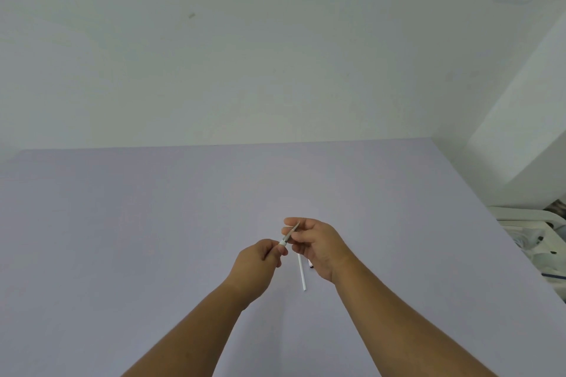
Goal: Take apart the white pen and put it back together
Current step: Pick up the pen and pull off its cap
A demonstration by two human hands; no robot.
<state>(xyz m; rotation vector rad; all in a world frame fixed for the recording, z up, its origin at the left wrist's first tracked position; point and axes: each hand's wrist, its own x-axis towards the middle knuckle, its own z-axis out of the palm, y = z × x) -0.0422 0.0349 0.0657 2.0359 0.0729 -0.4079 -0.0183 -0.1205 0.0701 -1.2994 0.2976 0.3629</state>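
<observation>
Both hands meet above the middle of the pale lilac table (153, 223). My left hand (260, 257) pinches a short white pen piece (283, 243) at its end. From that piece a thin grey tip part (292, 231) points up and right into the fingers of my right hand (315, 243), which grip it. A long white pen barrel (301, 272) lies on the table just below the right hand. Beside it a small dark-tipped piece (311, 265) peeks out from under the right palm, mostly hidden.
A white wall rises behind the table's far edge. Off the table's right edge stand white furniture and some clutter (533, 232). A white box-like corner (520, 147) juts out at the right.
</observation>
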